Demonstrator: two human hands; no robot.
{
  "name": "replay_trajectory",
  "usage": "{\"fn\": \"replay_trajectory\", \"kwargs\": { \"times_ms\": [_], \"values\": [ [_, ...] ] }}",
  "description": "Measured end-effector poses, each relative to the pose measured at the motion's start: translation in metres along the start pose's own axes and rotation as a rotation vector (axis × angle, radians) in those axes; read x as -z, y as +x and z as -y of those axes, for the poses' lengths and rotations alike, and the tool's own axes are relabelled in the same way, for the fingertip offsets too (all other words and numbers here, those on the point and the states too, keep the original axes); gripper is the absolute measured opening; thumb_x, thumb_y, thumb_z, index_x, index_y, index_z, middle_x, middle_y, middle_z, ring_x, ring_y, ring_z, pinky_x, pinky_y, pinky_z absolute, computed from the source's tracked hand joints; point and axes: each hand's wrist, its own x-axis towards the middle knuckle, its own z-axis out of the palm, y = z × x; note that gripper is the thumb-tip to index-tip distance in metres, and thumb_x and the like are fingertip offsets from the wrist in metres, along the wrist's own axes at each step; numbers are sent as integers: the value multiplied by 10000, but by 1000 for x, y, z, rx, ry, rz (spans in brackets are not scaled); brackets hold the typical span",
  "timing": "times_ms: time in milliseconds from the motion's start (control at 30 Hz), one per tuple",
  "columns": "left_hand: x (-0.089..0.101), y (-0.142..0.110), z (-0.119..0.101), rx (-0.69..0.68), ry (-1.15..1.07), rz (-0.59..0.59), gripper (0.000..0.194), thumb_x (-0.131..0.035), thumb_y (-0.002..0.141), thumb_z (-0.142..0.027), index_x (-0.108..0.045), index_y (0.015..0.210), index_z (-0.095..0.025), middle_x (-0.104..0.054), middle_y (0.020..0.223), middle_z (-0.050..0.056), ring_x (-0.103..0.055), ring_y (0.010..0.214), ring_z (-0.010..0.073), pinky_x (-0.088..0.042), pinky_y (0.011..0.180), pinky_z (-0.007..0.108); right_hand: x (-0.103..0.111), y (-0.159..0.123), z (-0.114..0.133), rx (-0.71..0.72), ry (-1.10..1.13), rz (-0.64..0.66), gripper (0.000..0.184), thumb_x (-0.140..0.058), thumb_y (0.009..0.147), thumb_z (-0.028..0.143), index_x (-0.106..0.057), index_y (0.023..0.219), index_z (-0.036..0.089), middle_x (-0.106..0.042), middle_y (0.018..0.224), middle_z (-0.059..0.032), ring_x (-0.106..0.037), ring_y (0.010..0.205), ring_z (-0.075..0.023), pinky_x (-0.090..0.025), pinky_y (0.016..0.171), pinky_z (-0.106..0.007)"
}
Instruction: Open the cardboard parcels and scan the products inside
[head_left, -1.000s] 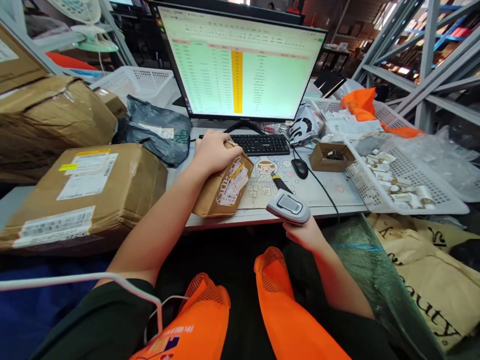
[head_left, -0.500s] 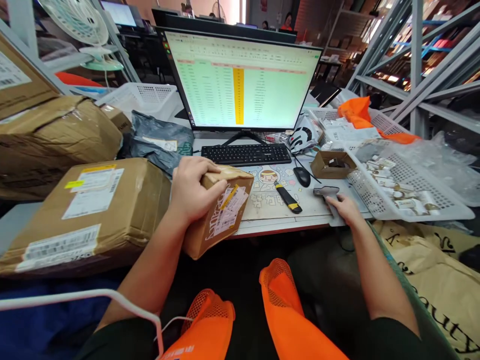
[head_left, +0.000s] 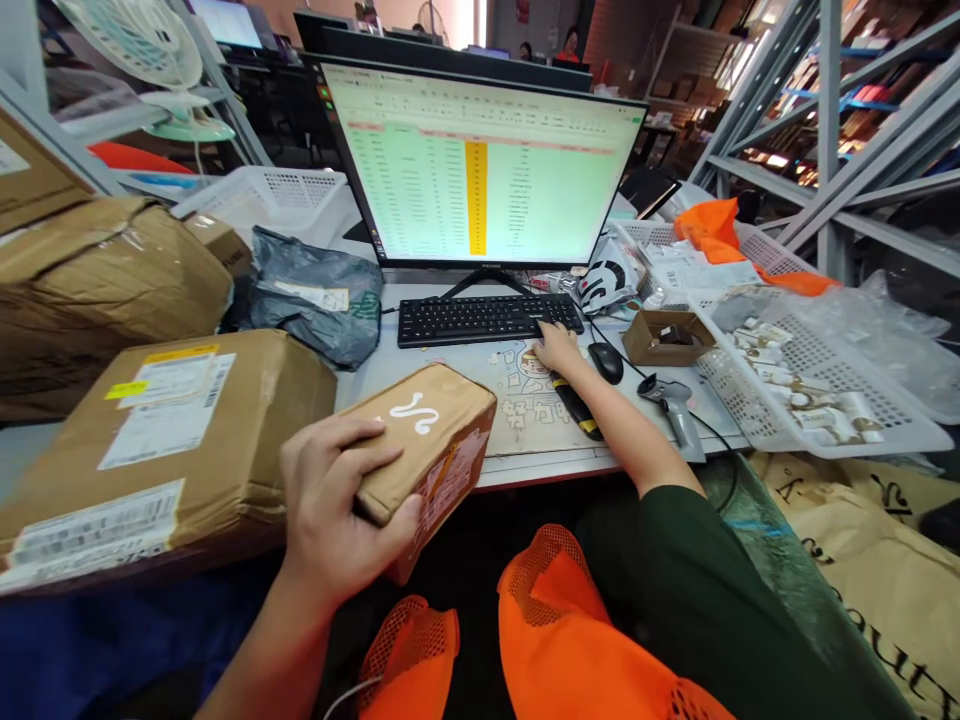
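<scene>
My left hand grips the near-left end of a small cardboard box, which is tilted over the desk's front edge. A white squiggle marks its top and a shipping label is on its side. At the right end of the black keyboard is my right hand, fingers stretched onto the keys and holding nothing. Beneath my right forearm lies a yellow and black utility knife, partly covered. A grey barcode scanner rests on the desk to the right, near the black mouse.
A monitor showing a spreadsheet stands behind the keyboard. Larger taped cartons and a grey plastic parcel crowd the left. On the right are a small open box and a white basket of small bottles.
My right hand has let go of the barcode scanner and moved left to the keyboard. My left hand has shifted to the box's near end, and the box has turned, showing its top.
</scene>
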Motion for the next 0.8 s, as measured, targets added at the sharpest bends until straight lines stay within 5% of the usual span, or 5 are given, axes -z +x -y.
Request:
{"fn": "replay_trajectory", "kwargs": {
  "times_ms": [133,300,467,600,800],
  "values": [
    [16,-26,4,58,18,71,473,-730,816,-304,-566,1255,-369,-541,1433,88,-472,1448,440,-412,1162,745,-10,17,5,-42,-40,-52,601,-501,1023,328,-494,1533,11,-598,1447,-283,-417,1374,-394,-281,1174,-566],
    [-13,-48,17,156,-55,81,937,-806,835,-317,-285,1603,-442,151,1790,26,-19,1665,431,-240,1301,736,-1,18,12,-93,-38,2,610,-498,1046,477,-611,1443,27,-479,1559,-293,-366,1447,-418,-278,1197,-556],
    [-50,-56,40,402,-244,12,1297,-868,806,-448,64,1701,-331,-224,1724,222,-349,1594,381,-389,1268,596,17,-58,7,-62,-12,60,698,-528,1033,490,-434,1618,120,-535,1544,-246,-471,1420,-388,-359,1175,-522],
    [-33,-9,35,369,-289,132,1386,-908,729,-569,47,1708,-341,-284,1696,197,-370,1581,374,-399,1268,553,10,-138,-8,-99,-77,101,588,-574,1010,448,-575,1498,120,-654,1336,-246,-598,1255,-401,-465,1076,-527],
    [-35,116,-8,-61,-149,816,1272,-932,592,-620,-349,1674,-293,-436,1643,149,-434,1514,431,-351,1276,523,5,-180,-39,-72,140,-132,528,-479,1011,259,-558,1488,48,-648,1310,-256,-600,1256,-361,-486,1119,-521]
  ]
}}
